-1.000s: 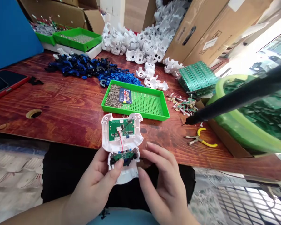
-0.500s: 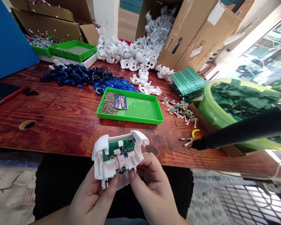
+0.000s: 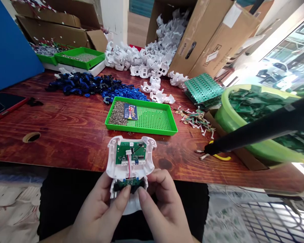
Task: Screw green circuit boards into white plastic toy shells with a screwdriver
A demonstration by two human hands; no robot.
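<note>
A white plastic housing (image 3: 113,162) is held above my lap at the table's front edge, its open inside facing me. A green circuit board (image 3: 124,152) sits in its upper part, and red and white wires run down to a smaller board (image 3: 128,182) below. My left hand (image 3: 101,206) grips the lower left of the housing, thumb on the small board. On the lower right, my right hand (image 3: 162,202) grips it too, with the thumb near the small board's right end. The fingertips behind the housing are hidden.
Beyond the hands lies a green tray (image 3: 154,116) with screws and a card. Blue and black parts (image 3: 78,82), white shells (image 3: 142,55) and green board panels (image 3: 204,89) are behind. A black arm (image 3: 255,128) crosses before a yellow-green basin (image 3: 225,114) at right.
The housing has turned from a tilted, sideways view to face me more squarely, so both boards show more fully. Both hands keep their hold. The camera view has shifted slightly.
</note>
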